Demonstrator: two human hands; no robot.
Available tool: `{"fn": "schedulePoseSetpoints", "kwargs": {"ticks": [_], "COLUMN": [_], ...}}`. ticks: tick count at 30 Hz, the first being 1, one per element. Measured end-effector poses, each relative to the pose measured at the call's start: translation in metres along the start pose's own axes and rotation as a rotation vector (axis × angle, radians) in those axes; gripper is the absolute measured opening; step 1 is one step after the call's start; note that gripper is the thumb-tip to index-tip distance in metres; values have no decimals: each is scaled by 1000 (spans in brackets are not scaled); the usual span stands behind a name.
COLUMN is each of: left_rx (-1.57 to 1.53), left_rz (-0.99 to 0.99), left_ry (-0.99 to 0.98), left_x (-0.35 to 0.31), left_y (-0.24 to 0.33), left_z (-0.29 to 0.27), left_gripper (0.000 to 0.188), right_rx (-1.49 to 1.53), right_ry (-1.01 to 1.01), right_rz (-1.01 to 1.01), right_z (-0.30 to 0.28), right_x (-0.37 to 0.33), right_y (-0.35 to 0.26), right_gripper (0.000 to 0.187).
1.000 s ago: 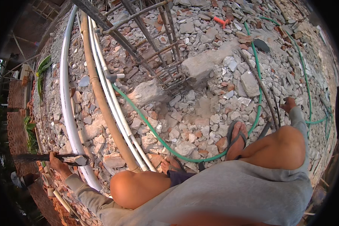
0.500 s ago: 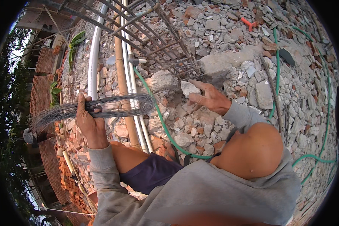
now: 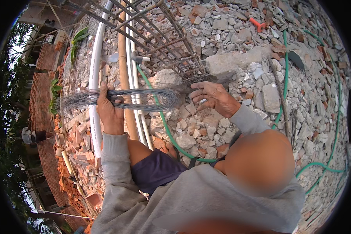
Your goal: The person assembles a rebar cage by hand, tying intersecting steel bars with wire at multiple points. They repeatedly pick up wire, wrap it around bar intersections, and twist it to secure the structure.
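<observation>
A long bundle of thin grey binding wire (image 3: 165, 100) lies level across my left hand (image 3: 111, 111), whose fingers and thumb close around it. The bundle's looped end points right and its loose ends trail to the left. My right hand (image 3: 214, 97) hovers just right of the loop, apart from it. Its fingers stretch leftward with gaps between them. A small pale patch shows between those fingers; I cannot tell whether it is rubble behind them. Just beyond the right hand stands the lower end of a rusty rebar cage (image 3: 191, 66).
White pipes (image 3: 95, 70) and a bamboo pole (image 3: 124, 74) run under the wire. A green hose (image 3: 169, 130) curves across broken concrete (image 3: 238, 62). An orange-handled tool (image 3: 257, 25) lies far right. Another person (image 3: 33, 135) is at the far left, near brickwork.
My left hand has moved right and slightly up with the wire, bringing the loop close to my right hand. The pale stone seen at my right fingertips no longer shows there.
</observation>
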State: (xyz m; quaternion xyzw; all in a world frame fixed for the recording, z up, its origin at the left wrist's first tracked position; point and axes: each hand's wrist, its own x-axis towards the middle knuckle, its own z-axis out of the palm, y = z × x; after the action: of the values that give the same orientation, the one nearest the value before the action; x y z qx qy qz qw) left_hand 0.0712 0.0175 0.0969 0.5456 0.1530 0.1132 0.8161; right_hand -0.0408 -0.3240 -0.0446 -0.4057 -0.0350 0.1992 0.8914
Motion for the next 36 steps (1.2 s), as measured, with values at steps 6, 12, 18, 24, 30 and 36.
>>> {"fn": "schedulePoseSetpoints", "kwargs": {"ticks": [6, 12, 18, 24, 30, 36], "left_rx": [-25, -52, -117, -107, -158, -194], "left_rz": [28, 98, 87, 64, -100, 113], "left_ry": [-60, -69, -19, 26, 102, 292], "left_x": [-22, -18, 0, 16, 53, 128], "left_y": [-6, 6, 19, 18, 39, 84], "left_z": [17, 11, 6, 5, -21, -95], "left_gripper": [20, 17, 15, 20, 18, 16], "right_rx": [-109, 28, 39, 256, 371, 648], "right_ry": [63, 53, 64, 51, 44, 123], "right_rz": [54, -19, -107, -185, -386, -623], "right_z": [32, 43, 30, 14, 0, -87], "right_x": [22, 25, 28, 24, 14, -24], "right_y": [1, 5, 4, -9, -25, -71], "right_gripper": [35, 17, 15, 13, 19, 15]}}
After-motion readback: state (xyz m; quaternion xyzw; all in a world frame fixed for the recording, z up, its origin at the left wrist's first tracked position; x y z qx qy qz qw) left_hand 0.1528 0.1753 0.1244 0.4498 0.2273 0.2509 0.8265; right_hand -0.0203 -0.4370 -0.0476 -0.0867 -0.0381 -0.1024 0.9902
